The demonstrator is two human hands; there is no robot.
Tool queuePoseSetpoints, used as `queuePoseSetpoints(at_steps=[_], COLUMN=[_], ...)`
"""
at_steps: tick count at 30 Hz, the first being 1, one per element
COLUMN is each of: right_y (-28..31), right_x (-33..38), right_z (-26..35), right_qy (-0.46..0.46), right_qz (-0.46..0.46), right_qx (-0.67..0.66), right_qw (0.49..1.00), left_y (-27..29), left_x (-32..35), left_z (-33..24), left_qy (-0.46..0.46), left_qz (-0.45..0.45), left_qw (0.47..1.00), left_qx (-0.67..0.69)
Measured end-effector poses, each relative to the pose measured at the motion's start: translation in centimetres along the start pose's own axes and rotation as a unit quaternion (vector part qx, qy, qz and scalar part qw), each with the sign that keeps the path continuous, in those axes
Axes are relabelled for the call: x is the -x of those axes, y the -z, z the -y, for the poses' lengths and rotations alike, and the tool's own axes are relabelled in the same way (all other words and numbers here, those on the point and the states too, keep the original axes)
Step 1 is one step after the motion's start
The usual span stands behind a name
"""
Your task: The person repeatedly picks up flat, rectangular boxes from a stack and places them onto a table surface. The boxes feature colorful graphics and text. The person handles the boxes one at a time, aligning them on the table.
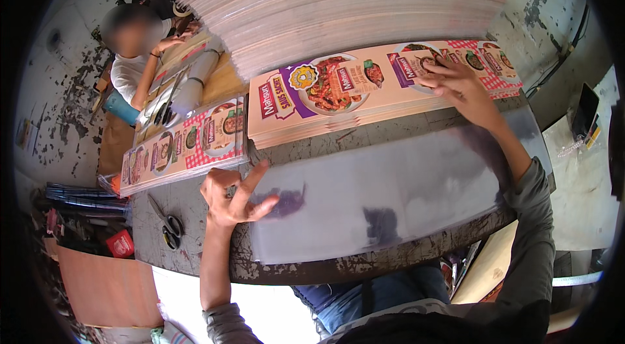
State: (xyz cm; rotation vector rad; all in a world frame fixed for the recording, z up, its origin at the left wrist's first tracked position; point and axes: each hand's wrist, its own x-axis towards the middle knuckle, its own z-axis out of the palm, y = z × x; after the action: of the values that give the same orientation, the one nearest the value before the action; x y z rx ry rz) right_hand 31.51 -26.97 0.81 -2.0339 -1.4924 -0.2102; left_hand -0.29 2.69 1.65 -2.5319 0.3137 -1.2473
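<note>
My right hand is over the right half of a stack of long printed cardboard sheets with food pictures. Its fingers are apart and hold nothing; whether the fingertips touch the top sheet I cannot tell. In front of me lies a long clear plastic sleeve or pile of sleeves, shiny with reflections. Just off its left end my left hand hovers with thumb and forefinger spread and nothing between them. Left of the cardboard stack rests a smaller pile of similar sheets in glossy plastic.
A tall stack of sheets rises behind the printed ones. Black-handled scissors lie near the table's left edge. A person in a white shirt sits at the far left by a wooden surface holding another pair of scissors and plastic.
</note>
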Motion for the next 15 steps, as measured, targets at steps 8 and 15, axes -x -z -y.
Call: queuePoseSetpoints(at_steps=[8,15], right_y=[-0.1,0.4], right_x=[0.4,0.6], right_z=[2.3,2.1], right_qy=[0.005,0.011], right_qz=[-0.206,-0.292], right_qx=[0.048,0.096], right_qw=[0.977,0.952], left_y=[-1.5,-1.7], left_x=[-0.3,-0.7], left_z=[0.0,0.2], left_qy=[0.14,0.194], left_qz=[0.104,0.133], left_qw=[0.984,0.969], left_qx=[-0.044,-0.075])
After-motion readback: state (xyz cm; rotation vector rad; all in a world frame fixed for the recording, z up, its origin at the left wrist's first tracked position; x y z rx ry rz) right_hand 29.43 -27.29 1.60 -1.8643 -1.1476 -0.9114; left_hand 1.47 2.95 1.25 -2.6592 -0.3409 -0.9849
